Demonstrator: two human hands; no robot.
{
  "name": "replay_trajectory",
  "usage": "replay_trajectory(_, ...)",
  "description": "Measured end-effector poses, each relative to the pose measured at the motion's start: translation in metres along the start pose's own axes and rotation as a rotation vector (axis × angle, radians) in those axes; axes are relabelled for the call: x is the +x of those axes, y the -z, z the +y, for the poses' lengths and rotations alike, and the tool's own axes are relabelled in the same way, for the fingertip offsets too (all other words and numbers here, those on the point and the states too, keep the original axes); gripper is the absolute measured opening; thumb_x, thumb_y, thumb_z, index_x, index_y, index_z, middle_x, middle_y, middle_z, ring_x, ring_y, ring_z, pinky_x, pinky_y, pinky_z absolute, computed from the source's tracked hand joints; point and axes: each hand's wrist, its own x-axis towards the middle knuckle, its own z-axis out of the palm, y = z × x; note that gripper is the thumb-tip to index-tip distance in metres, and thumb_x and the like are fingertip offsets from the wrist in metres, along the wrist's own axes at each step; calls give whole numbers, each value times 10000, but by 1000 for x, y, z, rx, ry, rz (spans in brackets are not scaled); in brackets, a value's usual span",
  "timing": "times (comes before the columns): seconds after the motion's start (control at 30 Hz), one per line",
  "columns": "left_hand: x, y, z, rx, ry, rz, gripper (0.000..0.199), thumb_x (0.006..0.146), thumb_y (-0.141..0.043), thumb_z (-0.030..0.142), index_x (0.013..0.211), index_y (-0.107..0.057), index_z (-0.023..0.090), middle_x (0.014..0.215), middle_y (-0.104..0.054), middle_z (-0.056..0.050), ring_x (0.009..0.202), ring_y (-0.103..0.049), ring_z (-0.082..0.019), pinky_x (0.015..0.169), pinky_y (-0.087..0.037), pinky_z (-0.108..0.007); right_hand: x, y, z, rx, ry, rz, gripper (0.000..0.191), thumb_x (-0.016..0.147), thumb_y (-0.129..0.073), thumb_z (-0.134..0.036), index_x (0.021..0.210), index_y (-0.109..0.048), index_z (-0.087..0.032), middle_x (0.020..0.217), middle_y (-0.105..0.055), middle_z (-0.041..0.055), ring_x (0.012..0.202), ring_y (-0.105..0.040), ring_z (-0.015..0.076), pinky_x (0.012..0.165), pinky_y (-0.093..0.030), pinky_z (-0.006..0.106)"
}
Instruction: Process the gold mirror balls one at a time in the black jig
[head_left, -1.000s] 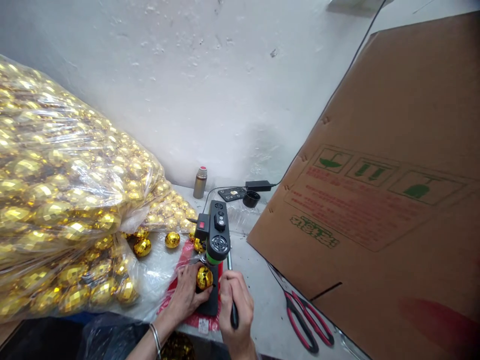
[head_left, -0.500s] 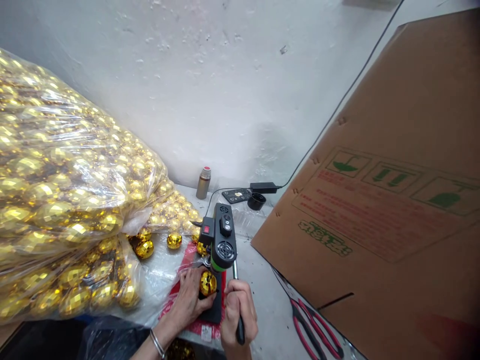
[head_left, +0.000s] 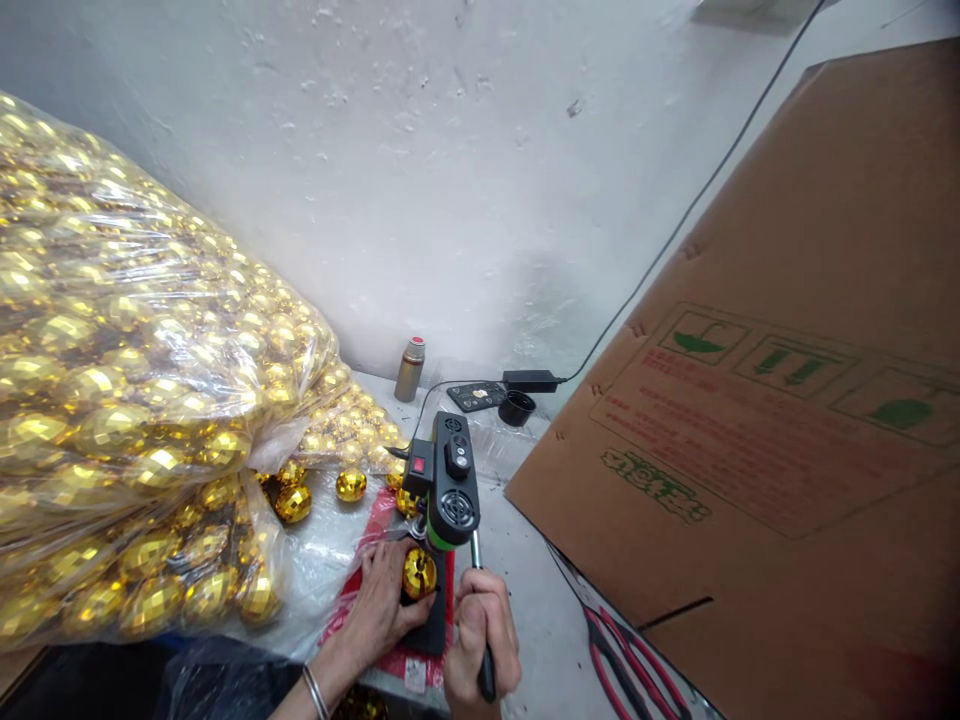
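Observation:
Under the black head of a small bench press (head_left: 454, 475), my left hand (head_left: 382, 595) curls its fingers and thumb around a gold mirrored ball (head_left: 419, 573). The ball sits over the dark base (head_left: 427, 638), its slotted top facing up. My right hand (head_left: 482, 635) is wrapped round the black-ended lever (head_left: 487, 672) at the right side of the press. A green band rings the lower part of the head. A red plastic sheet (head_left: 390, 515) lies beneath the base. Loose gold balls (head_left: 350, 486) rest to the left of the press.
Large clear bags (head_left: 150, 350) of gold balls fill the left. A cardboard box (head_left: 750, 400) leans at the right, with red-handled scissors (head_left: 626, 660) beside it. Behind stand a flask (head_left: 409, 370), a phone (head_left: 477, 396), a black cup (head_left: 516, 408) and a power adapter (head_left: 531, 381).
The view has shifted slightly, so everything sits a little lower and further right. Both hands keep the same hold on the ball and the lever.

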Motion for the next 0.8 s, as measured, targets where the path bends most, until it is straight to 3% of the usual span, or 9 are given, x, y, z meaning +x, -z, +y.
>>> replay_trajectory(0.6,1,-5,-5,43,-19,-2,506,804,-711,345,1264,-578,182,1180,-670,-127,1111,-585,-343,992,-410,-520,-4,-4,4,70,-46,20,289,1009,-395,-148,747,-494,-218,736,-514,-16,642,-510,124,615,-420,254)
replay_trajectory(0.8,3,-4,-3,80,-23,-6,471,830,-671,332,1264,-580,172,1195,-673,-141,1113,-589,-344,989,-419,-528,-5,-4,6,36,5,17,303,1021,-378,-159,741,-478,-220,725,-515,-23,634,-513,120,607,-418,249)
